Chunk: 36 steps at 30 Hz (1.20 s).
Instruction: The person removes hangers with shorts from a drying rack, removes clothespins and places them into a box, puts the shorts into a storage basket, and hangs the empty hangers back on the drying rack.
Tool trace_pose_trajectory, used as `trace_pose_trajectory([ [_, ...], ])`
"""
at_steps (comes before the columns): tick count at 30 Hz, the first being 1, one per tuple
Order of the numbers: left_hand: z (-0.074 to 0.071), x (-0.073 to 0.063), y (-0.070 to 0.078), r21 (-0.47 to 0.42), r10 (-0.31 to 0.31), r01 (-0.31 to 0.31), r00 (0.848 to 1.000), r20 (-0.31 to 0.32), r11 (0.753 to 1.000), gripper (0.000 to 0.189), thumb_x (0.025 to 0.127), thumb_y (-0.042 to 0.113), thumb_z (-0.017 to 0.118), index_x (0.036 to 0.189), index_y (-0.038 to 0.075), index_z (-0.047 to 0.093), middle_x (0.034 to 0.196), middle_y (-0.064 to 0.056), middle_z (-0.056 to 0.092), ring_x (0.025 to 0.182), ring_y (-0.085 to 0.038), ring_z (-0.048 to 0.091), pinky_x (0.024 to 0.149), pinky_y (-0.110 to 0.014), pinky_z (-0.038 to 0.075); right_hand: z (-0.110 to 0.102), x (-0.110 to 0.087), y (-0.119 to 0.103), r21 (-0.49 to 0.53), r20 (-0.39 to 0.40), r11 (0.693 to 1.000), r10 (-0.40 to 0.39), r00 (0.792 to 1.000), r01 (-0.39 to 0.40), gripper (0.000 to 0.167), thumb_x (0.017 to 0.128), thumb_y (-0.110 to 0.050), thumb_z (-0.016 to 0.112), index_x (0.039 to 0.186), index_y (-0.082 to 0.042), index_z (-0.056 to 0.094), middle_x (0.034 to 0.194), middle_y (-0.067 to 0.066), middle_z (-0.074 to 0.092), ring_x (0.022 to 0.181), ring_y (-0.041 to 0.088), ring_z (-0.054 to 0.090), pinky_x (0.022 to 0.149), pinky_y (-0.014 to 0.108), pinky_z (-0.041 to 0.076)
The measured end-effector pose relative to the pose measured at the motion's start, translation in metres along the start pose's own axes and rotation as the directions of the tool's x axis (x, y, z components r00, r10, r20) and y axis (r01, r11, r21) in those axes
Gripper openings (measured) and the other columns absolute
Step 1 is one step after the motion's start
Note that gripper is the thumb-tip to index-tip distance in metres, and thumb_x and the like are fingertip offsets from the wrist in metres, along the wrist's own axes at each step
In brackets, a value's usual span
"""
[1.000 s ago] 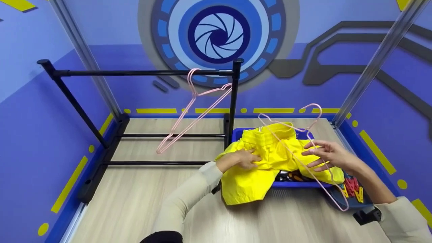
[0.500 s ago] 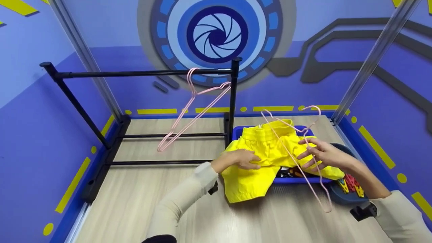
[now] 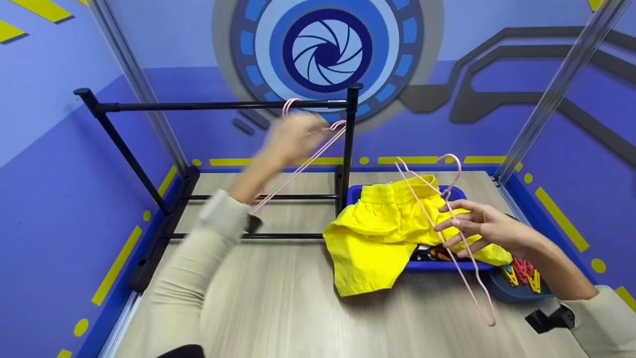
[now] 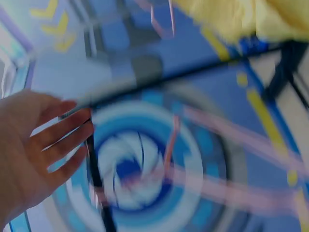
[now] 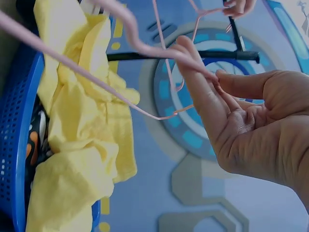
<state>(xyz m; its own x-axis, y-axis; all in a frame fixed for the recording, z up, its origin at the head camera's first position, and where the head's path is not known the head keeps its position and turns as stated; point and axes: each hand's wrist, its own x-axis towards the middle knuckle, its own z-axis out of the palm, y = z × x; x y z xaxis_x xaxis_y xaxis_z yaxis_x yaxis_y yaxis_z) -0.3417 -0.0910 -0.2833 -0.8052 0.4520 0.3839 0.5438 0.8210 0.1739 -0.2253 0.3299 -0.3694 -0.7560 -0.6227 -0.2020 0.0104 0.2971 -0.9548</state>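
A pink wire hanger (image 5: 157, 51) is pinched between the thumb and fingers of my right hand (image 3: 489, 231), its hook pointing up. It hangs in front of yellow shorts (image 3: 370, 248), which have an elastic waistband and lie spread over a blue basket (image 3: 437, 267). My left hand (image 3: 295, 139), blurred by motion, is raised at the black rack's top bar. Pink hangers (image 3: 318, 153) hang there, partly hidden behind it. The left wrist view shows the fingers (image 4: 67, 133) extended, gripping nothing.
The black clothes rack (image 3: 198, 106) stands on the left of the wooden table. A dark bowl (image 3: 519, 294) with red and yellow clothes pegs sits below my right forearm. Patterned cloth (image 3: 431, 253) shows inside the basket. Blue panel walls enclose the table.
My left hand has left the shorts and risen up and left to the hangers on the rack. The right hand still holds its hanger, which has tilted and shifted slightly.
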Motion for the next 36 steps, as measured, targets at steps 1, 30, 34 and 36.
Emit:
trace_pose_trajectory([
  [1,-0.009,0.0,-0.012,0.031,-0.022,0.025,0.996,-0.085,0.999,0.025,0.104,0.025,0.057,0.119,0.012,0.072,0.116,-0.007,0.074,0.109,-0.028,0.068,0.097,-0.043,0.054,0.002,-0.001,-0.002,0.008,0.009,1.0,-0.009,1.0,0.009,0.029,0.11,-0.016,0.042,0.138,-0.021,0.046,0.125,-0.005,0.073,0.101,0.022,0.077,0.079,0.042,0.063],
  [30,0.023,-0.013,-0.187,0.094,-0.165,0.373,0.604,-0.78,0.923,0.044,0.109,0.029,0.035,0.094,0.0,0.063,0.091,-0.022,0.061,0.095,-0.042,0.055,0.113,-0.055,0.032,0.058,0.073,-0.054,-0.029,0.093,0.997,-0.071,0.993,0.074,0.025,0.106,-0.02,0.055,0.124,-0.003,0.056,0.081,-0.002,0.072,0.071,0.009,0.069,0.067,0.026,0.061],
  [34,0.023,-0.011,-0.191,0.106,-0.131,0.348,0.593,-0.794,0.932,0.042,0.108,0.029,0.036,0.091,0.0,0.062,0.087,-0.021,0.06,0.091,-0.042,0.054,0.109,-0.055,0.034,0.064,0.093,-0.058,0.036,0.056,0.993,-0.114,0.992,0.112,0.023,0.105,-0.018,0.057,0.123,-0.004,0.056,0.079,-0.002,0.072,0.067,0.009,0.07,0.063,0.024,0.059],
  [36,0.023,-0.009,-0.192,0.103,-0.126,0.34,0.588,-0.799,0.935,0.042,0.108,0.028,0.036,0.089,0.0,0.062,0.086,-0.021,0.06,0.09,-0.041,0.054,0.108,-0.055,0.034,0.067,0.103,-0.061,0.059,0.022,0.993,-0.109,0.994,0.107,0.024,0.104,-0.019,0.059,0.124,-0.004,0.057,0.08,-0.001,0.072,0.066,0.01,0.071,0.062,0.024,0.06],
])
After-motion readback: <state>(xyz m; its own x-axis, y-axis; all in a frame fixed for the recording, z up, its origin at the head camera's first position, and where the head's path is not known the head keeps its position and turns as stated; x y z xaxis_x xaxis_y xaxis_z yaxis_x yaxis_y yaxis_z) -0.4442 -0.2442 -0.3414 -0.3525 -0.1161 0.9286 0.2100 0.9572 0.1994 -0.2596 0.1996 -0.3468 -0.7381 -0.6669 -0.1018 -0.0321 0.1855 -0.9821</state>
